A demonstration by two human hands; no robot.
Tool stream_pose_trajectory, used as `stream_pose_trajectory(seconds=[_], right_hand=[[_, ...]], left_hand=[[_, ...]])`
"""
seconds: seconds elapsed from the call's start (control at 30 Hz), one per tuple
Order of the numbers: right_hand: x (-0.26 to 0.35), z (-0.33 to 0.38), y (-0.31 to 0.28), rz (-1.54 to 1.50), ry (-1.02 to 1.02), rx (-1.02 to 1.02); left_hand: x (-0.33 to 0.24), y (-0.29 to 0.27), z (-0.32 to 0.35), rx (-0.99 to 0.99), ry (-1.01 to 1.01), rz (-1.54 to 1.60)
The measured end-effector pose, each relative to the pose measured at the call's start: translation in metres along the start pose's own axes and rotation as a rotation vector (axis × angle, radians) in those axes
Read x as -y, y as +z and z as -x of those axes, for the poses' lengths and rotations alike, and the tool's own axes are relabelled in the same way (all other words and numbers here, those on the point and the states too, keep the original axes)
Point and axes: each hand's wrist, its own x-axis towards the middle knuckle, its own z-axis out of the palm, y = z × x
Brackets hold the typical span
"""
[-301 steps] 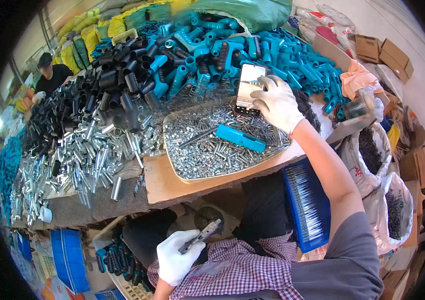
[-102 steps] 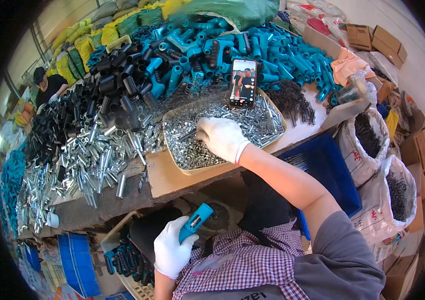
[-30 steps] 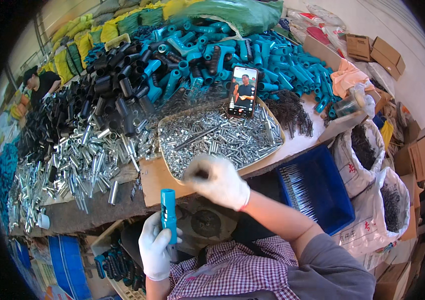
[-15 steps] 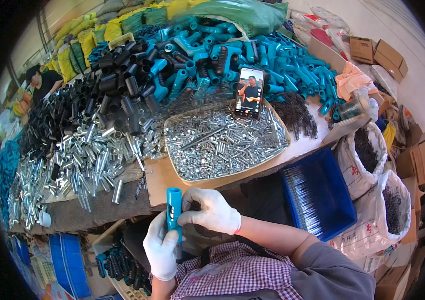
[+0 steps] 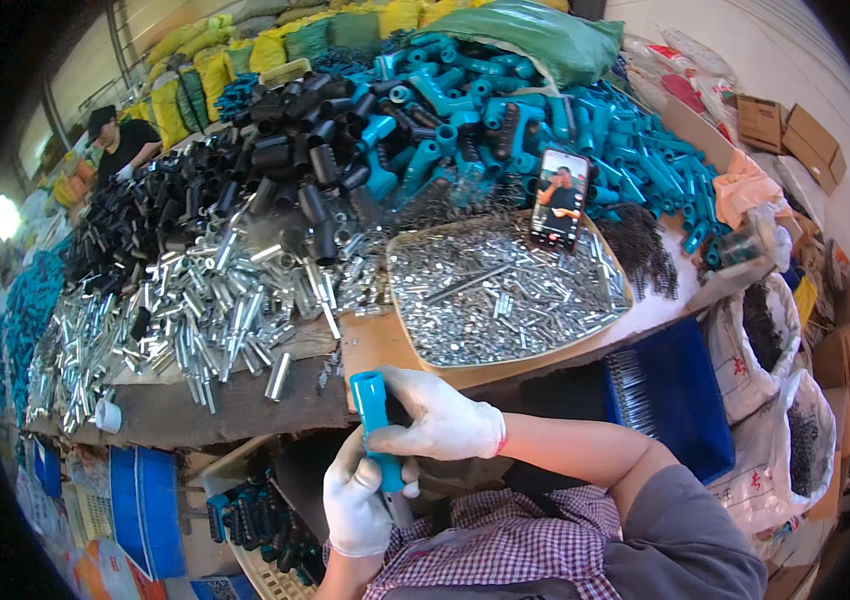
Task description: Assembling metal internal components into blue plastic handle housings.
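Observation:
In front of my body I hold a teal plastic tube-shaped housing (image 5: 370,402), its open ringed end pointing up and tilted slightly left. A grey metal piece (image 5: 398,512) shows at its lower end. My left hand (image 5: 356,510), in a white glove, is closed round the lower part. My right hand (image 5: 440,420), gloved too, grips the upper part from the right, with the thumb across its front. That hand covers part of the housing's side. Just beyond, a shallow tray (image 5: 505,363) of small metal pins and bits lies on the table.
A phone (image 5: 559,200) leans at the tray's back. Metal tubes (image 5: 235,320), black sleeves (image 5: 275,155) and teal housings (image 5: 635,170) are heaped across the table. At right are a blue bin (image 5: 690,410) and white sacks (image 5: 745,370). Another person (image 5: 125,145) is far left.
My right hand has shifted from pinching at the housing's side slot to wrapping its upper part, covering the slot. The housing has tilted left. The whole view has swung, moving the scene rightward.

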Motion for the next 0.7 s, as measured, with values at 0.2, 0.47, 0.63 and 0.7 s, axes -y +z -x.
stream_pose_trajectory(seconds=[0.2, 0.47, 0.63, 0.7], right_hand=[[0.009, -0.005, 0.002, 0.215, -0.024, -0.001], [0.012, 0.000, -0.003, 0.975, -0.375, 0.248], [0.005, 0.003, 0.001, 0.904, -0.438, 0.215], [0.006, 0.001, 0.002, 0.937, -0.611, 0.153]], left_hand=[[-0.013, -0.016, 0.004, -0.030, 0.016, -0.130], [-0.009, -0.057, 0.016, -0.049, 0.051, -0.884], [-0.007, -0.048, 0.021, -0.154, 0.105, -0.924], [-0.001, -0.046, 0.019, -0.196, 0.166, -0.858]])
